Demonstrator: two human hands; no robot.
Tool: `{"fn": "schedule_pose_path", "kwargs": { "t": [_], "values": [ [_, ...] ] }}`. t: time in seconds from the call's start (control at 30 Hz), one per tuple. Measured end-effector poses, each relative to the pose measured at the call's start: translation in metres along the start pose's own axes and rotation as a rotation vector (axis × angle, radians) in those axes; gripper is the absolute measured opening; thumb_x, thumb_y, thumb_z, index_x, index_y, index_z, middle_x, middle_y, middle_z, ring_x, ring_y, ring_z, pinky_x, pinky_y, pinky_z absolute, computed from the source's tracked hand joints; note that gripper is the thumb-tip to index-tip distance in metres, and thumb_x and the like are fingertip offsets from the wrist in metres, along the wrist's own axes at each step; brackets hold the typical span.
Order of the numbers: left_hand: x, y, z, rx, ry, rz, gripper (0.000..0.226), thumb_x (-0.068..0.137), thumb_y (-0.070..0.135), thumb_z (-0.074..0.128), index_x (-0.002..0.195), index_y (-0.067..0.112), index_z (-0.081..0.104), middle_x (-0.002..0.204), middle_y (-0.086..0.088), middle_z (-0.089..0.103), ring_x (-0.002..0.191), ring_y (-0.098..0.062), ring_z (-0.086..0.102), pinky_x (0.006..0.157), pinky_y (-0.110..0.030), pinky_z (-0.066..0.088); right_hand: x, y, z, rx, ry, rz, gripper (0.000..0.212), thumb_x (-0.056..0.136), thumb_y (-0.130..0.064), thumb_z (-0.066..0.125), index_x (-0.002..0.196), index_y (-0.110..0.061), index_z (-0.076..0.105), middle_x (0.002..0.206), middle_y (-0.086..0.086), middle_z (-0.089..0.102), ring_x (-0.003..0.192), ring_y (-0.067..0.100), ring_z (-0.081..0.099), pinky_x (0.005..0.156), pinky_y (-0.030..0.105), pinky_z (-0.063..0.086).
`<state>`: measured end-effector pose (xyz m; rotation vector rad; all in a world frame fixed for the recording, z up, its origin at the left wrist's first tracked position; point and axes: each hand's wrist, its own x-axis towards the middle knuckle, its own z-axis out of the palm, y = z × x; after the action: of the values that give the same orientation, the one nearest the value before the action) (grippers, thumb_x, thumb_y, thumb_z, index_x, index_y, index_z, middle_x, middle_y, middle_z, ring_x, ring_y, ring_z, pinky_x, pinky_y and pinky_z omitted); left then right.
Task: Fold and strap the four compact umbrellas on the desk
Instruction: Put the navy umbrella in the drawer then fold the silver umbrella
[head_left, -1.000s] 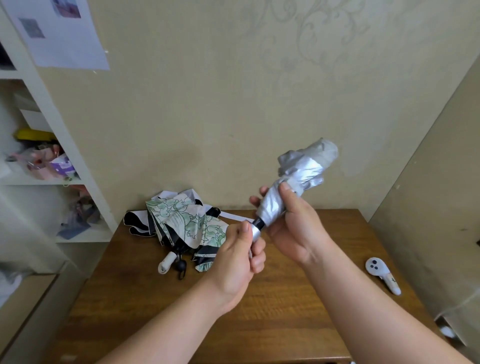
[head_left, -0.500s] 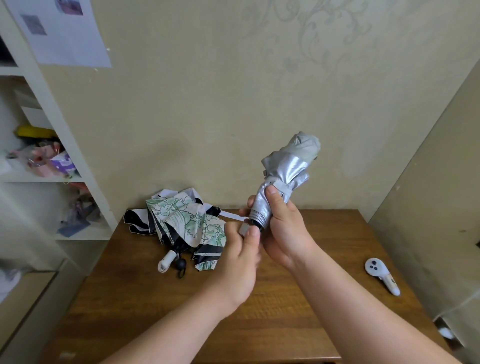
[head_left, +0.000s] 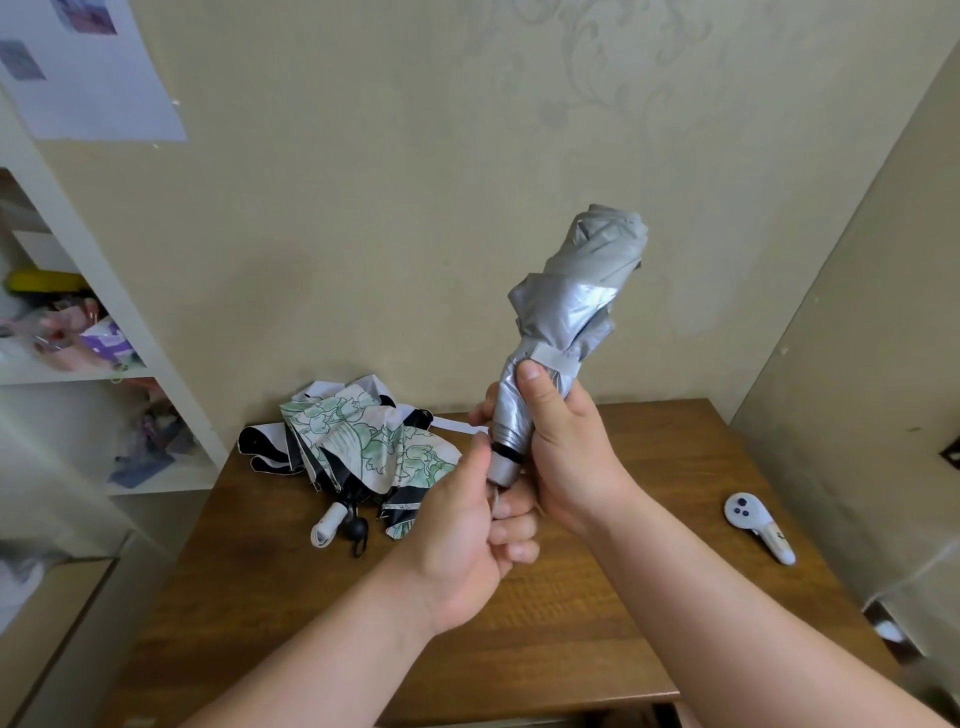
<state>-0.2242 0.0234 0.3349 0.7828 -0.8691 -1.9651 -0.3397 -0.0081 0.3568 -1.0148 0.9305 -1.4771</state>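
A person holds a silver umbrella upright above the middle of a wooden desk, both bare forearms reaching in from the near edge. The right hand is wrapped around the lower part of the rolled canopy, thumb pressed flat against the fabric just below a pale strap tab that crosses the bundle. The left hand is curled beneath it, fingers closed around the bottom of the silver handle, with a dark ring showing where handle meets canopy. The canopy is twisted into a loose roll, its top bunched and tilted slightly to the right against the beige wall.

Near the desk's far left corner lies a heap of unfolded umbrellas: white fabric printed with green flowers on top, black-and-white panels under it. How many are in the heap cannot be told. A white handle and a black handle poke out side by side toward the near edge.

Close to the desk's right edge, well apart from the hands, rests a white handheld controller.

To the left of the desk stands a white shelf unit, its open compartments holding blurred items, among them something yellow, something pink and something purple.
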Motion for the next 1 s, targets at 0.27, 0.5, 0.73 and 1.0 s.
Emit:
{"fn": "schedule_pose_path", "kwargs": {
  "t": [0.27, 0.5, 0.73, 1.0],
  "values": [
    [0.033, 0.007, 0.003, 0.579, 0.237, 0.033, 0.07, 0.088, 0.089, 0.036, 0.11, 0.033, 0.072, 0.118, 0.007, 0.073, 0.115, -0.014, 0.065, 0.106, -0.046, 0.049, 0.002, 0.001, -0.067, -0.075, 0.025, 0.056, 0.044, 0.097, -0.046, 0.06, 0.105, -0.002, 0.058, 0.092, 0.014, 0.06, 0.087, 0.028, 0.056, 0.081, 0.046, 0.047],
    [0.065, -0.005, 0.057, 0.573, -0.01, 0.021, 0.043, 0.098, 0.057, 0.06, 0.135, 0.036, 0.059, 0.13, 0.017, 0.07, 0.128, 0.0, 0.058, 0.113, -0.034, 0.04, -0.014, 0.003, -0.115, -0.794, 0.048, -0.077, 0.028, 0.092, -0.054, 0.065, 0.109, -0.034, 0.055, 0.095, -0.012, 0.067, 0.083, 0.009, 0.068, 0.068, 0.032, 0.056],
    [0.099, -0.037, 0.095, 0.307, 0.242, -0.06, 0.026, 0.103, 0.025, 0.064, 0.129, 0.023, 0.065, 0.109, -0.004, 0.079, 0.102, -0.023, 0.075, 0.087, -0.04, 0.056, -0.017, -0.021, -0.184, -0.567, -0.211, 0.004, 0.042, 0.09, -0.023, 0.072, 0.128, -0.038, 0.068, 0.112, -0.003, 0.072, 0.102, 0.016, 0.065, 0.093, 0.032, 0.054],
    [0.109, -0.048, 0.114, 0.075, 0.108, -0.21, 0.042, 0.084, 0.02, 0.078, 0.12, 0.012, 0.057, 0.087, -0.006, 0.062, 0.057, -0.015, 0.05, 0.049, -0.027, 0.043, 0.013, -0.05, -0.23, -0.381, 0.027, -0.119, 0.017, 0.095, -0.007, 0.073, 0.108, -0.018, 0.072, 0.088, -0.002, 0.064, 0.077, 0.01, 0.055, 0.075, 0.033, 0.05]
  ]
}}
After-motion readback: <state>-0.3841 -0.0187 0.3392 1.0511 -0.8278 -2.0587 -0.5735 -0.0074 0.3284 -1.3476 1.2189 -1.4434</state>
